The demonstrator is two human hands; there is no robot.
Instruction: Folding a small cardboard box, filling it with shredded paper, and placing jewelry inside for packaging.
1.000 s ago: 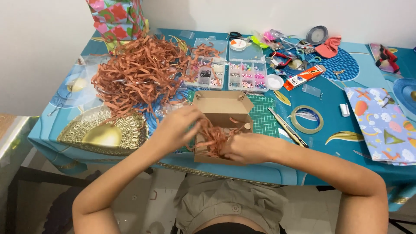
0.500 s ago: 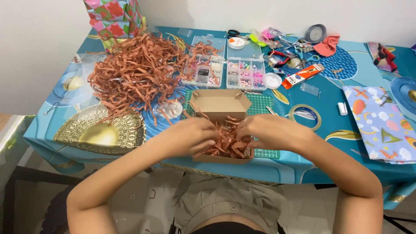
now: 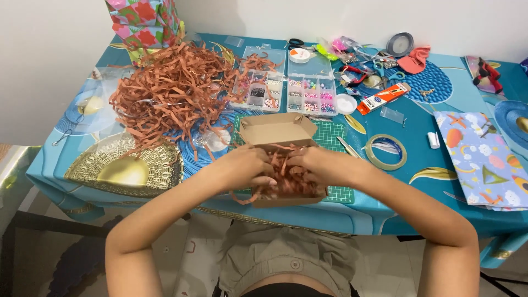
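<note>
A small brown cardboard box (image 3: 276, 130) with its lid flipped back sits on a green cutting mat (image 3: 333, 137) at the table's near edge. Brown shredded paper (image 3: 284, 175) fills the box. My left hand (image 3: 246, 166) and my right hand (image 3: 318, 165) are both pressed into the shreds inside the box, fingers curled around them. A few strips hang over the box's front left corner.
A big heap of the same shredded paper (image 3: 170, 91) lies at the left. Behind the box stand two clear bead organisers (image 3: 313, 93). To the right lie a tape roll (image 3: 386, 152), a utility knife (image 3: 347, 147), an orange glue tube (image 3: 384, 98), patterned paper (image 3: 483, 157).
My hands went from loosely handling the strips to pushing them down into the box. My right hand moved up over the middle of the box. The view shifted slightly.
</note>
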